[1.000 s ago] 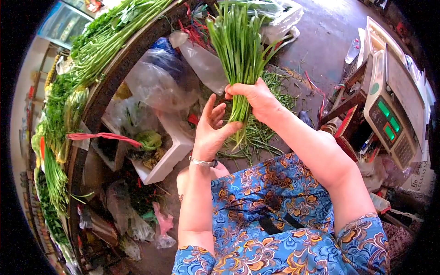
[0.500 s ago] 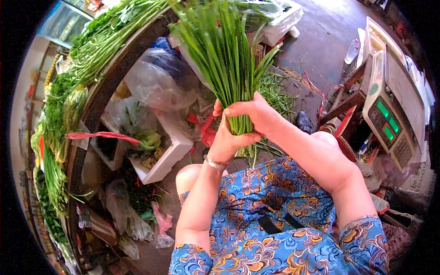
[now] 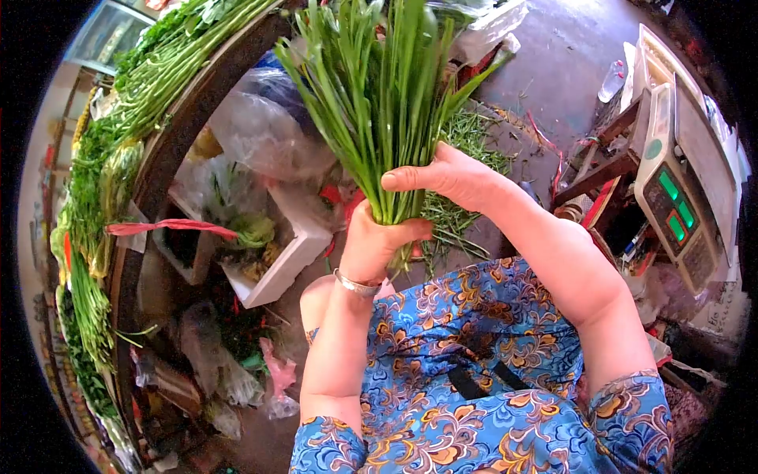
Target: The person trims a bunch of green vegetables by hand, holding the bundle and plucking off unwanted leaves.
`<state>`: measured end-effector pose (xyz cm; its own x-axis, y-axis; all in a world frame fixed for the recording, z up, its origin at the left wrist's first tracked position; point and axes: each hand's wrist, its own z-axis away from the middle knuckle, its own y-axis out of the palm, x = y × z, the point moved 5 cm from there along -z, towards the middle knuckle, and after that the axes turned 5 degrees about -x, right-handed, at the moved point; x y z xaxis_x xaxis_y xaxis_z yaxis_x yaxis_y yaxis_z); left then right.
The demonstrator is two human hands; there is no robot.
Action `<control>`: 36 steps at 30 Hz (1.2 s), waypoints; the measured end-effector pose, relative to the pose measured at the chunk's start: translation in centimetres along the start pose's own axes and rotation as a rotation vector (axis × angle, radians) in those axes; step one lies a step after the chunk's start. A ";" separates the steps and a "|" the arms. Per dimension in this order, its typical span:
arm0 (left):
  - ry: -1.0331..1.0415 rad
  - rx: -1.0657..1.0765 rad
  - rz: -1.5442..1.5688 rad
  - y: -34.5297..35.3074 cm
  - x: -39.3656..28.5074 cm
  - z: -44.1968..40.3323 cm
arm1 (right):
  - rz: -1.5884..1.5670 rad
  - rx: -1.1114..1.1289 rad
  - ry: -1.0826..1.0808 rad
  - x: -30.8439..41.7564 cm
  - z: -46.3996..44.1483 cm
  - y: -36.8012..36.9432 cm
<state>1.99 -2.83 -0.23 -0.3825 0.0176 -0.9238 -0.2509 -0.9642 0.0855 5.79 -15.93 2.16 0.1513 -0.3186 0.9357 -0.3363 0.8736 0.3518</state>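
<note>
A thick bunch of garlic chives (image 3: 387,103) stands upright in front of me, its long flat green leaves fanning out at the top. My left hand (image 3: 377,245) is wrapped around the lower stalks, with a metal bracelet (image 3: 357,284) at the wrist. Higher up, my right hand (image 3: 450,180) grips the bunch from the right, its thumb lying across the front of the leaves. The right fingers are hidden behind the bunch. Stalk ends poke out below the left hand.
Leafy greens (image 3: 174,95) line a curved shelf at left. Beneath it lie plastic bags (image 3: 260,134), a white foam box (image 3: 284,265) and a red strip (image 3: 174,227). Loose green trimmings (image 3: 466,150) cover the floor beyond my lap. A digital scale (image 3: 671,189) stands at right.
The bunch has come closer and tilted, its leaves spreading wider. My left hand has shifted slightly up and left, and my right hand has moved a little up along the leaves.
</note>
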 end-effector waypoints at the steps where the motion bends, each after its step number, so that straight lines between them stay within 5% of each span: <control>1: -0.019 -0.017 0.036 -0.2 -0.6 0.4 | -0.024 0.013 0.046 -0.4 0.1 0.0; 8: -0.034 -0.100 0.144 -2.4 0.7 -1.0 | 0.319 0.048 0.103 -2.6 -0.3 -1.0; 17: -0.097 -0.058 0.152 -2.2 1.9 -0.8 | 0.010 -0.010 0.232 -4.3 -0.7 -0.3; 36: -0.067 -0.007 0.175 -1.7 0.9 -0.1 | 0.014 -0.017 0.199 -5.3 -0.5 -0.5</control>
<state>2.18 -1.20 -1.21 -0.4782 -0.1333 -0.8681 -0.1693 -0.9559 0.2400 5.63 -14.52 -2.97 0.3283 -0.2290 0.9164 -0.3243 0.8839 0.3370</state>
